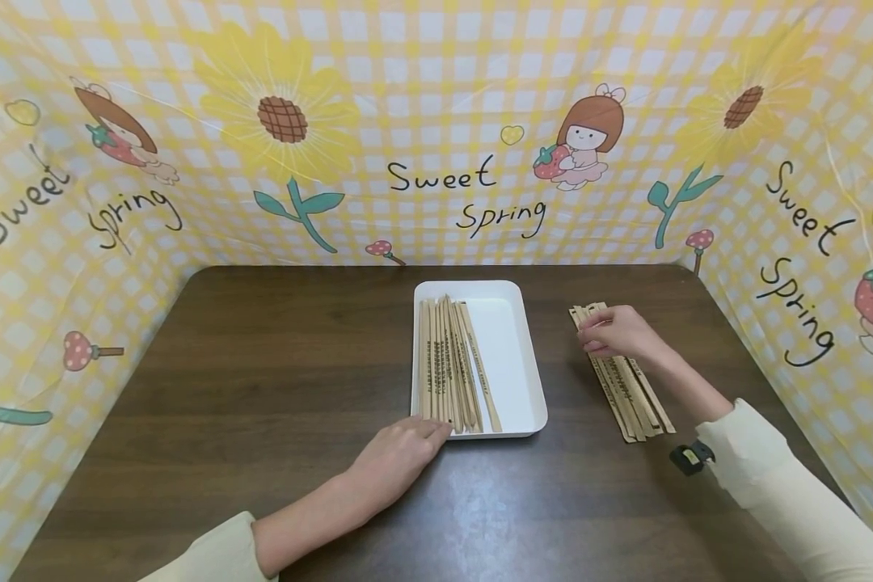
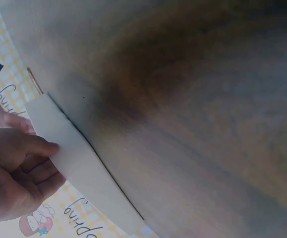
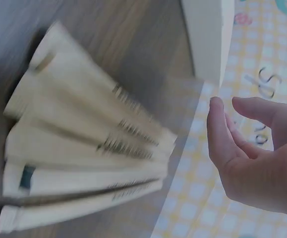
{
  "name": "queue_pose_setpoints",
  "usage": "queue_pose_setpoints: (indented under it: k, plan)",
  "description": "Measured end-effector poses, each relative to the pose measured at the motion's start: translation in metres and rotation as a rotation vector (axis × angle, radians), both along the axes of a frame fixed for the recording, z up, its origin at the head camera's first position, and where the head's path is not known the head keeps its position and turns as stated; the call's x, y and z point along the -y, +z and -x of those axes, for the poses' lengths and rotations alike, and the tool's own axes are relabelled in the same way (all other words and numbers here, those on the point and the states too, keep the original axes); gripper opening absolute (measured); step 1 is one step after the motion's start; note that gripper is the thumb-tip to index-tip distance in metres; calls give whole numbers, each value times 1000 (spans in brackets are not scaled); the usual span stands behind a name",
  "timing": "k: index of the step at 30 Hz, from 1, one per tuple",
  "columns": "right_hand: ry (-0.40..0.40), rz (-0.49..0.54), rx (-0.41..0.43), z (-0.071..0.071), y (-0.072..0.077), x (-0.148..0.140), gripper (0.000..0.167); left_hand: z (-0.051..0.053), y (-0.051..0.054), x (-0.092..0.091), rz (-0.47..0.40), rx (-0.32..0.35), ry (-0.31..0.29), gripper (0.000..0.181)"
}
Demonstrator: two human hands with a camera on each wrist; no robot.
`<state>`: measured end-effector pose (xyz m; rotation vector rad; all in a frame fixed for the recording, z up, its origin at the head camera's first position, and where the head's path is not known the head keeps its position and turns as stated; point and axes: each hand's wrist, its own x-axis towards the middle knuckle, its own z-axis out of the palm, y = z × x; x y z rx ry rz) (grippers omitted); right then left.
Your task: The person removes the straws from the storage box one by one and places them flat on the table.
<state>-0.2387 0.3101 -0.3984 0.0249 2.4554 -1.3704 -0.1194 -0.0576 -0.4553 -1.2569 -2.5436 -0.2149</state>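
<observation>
A white tray (image 1: 512,364) holds a row of slim, printed paper-wrapped sticks (image 1: 444,364) along its left side, one lying slanted. My left hand (image 1: 396,457) grips the tray's near left corner; in the left wrist view the thumb of that hand (image 2: 14,168) lies against the tray's white wall (image 2: 79,158). Right of the tray, a bundle of similar wrapped sticks (image 1: 629,400) lies on the table. Over its far end is my right hand (image 1: 618,330). The right wrist view shows this hand (image 3: 255,153) with bent, parted fingers and nothing between them, beside the fanned packets (image 3: 88,144).
The dark wooden table (image 1: 284,347) extends on both sides of the tray and in front of it. A yellow checked cloth (image 1: 436,97) with flowers and lettering stands round the table's back and sides. A small black device (image 1: 691,458) is at the right wrist.
</observation>
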Motion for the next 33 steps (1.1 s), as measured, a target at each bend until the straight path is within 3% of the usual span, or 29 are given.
queue_pose_setpoints:
  k: [10,16,24,33]
  plan:
    - [27,113,26,1,5,32,37,0,0,-1,5,-8,3,29]
    - [34,98,41,3,4,55,37,0,0,-1,6,-9,3,29]
    - [38,52,50,6,-6,93,39,0,0,-1,0,-10,3,28]
    - [42,47,83,12,-27,122,34,0,0,-1,1,-19,6,29]
